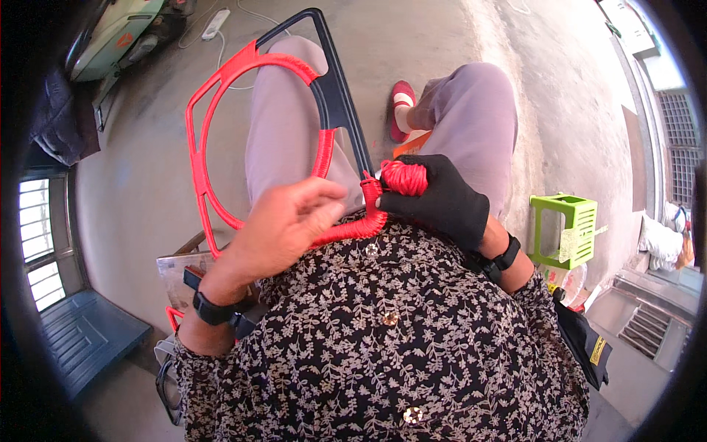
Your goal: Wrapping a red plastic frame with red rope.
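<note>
A black frame point(340, 96) with an inner ring rests across my lap, much of it wrapped in red cord point(200, 173). Bare black shows along its top and upper right side. In a black glove, my right hand point(442, 199) grips a wound bundle of red cord point(404, 178), its thumb by the wrapped lower right corner. My bare left hand point(287, 225) is over the frame's lower part, slightly blurred, thumb and fingers apart, holding nothing that I can see. Part of the lower edge is hidden beneath it.
A green plastic stool point(563, 230) stands at the right. At the upper left are a scooter point(118, 40) and a white power strip point(215, 24) on the floor. Something orange point(412, 144) lies by my red shoe point(401, 110). A dark blue panel point(92, 339) is at the lower left.
</note>
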`<state>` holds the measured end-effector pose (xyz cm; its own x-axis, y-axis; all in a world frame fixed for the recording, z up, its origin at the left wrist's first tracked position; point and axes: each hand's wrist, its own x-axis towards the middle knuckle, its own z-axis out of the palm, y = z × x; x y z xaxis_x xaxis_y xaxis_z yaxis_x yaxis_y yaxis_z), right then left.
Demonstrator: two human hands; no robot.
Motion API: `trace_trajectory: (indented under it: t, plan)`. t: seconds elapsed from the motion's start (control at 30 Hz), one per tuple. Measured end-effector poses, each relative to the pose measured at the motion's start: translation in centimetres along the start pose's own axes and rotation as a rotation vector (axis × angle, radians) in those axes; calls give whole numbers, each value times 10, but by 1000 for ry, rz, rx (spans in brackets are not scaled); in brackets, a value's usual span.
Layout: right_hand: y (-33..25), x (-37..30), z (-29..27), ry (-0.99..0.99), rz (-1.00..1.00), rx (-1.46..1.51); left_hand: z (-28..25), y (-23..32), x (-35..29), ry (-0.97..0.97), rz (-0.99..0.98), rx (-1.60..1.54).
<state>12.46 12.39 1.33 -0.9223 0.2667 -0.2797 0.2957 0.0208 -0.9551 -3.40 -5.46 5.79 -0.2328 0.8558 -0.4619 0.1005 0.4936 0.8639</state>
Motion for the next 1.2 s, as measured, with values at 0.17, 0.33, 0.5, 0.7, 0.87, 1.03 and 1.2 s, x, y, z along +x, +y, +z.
trace_trajectory:
  t: [0.17, 0.33, 0.5, 0.7, 0.87, 1.03, 1.2]
  plan:
    - [6, 1, -11, -101, 70, 168, 27, -7, 8, -38, -57, -420]
    - [13, 3, -26, -87, 18, 385, 34, -13, 18, 58, -149, -633]
    - [6, -7, -14, -60, -4, 830, 36, -3, 19, 50, -167, -627]
    - [4, -11, -16, -177, -152, 845, 43, -3, 24, 107, -157, -639]
    - [1, -17, -19, -146, -150, 662, 45, -12, 30, 134, -121, -589]
    - [-20, -33, -3, 5, -163, 529, 47, -16, 33, 130, -154, -596]
    - [-23, -44, -11, 72, -70, 306, 39, -16, 36, 63, -180, -626]
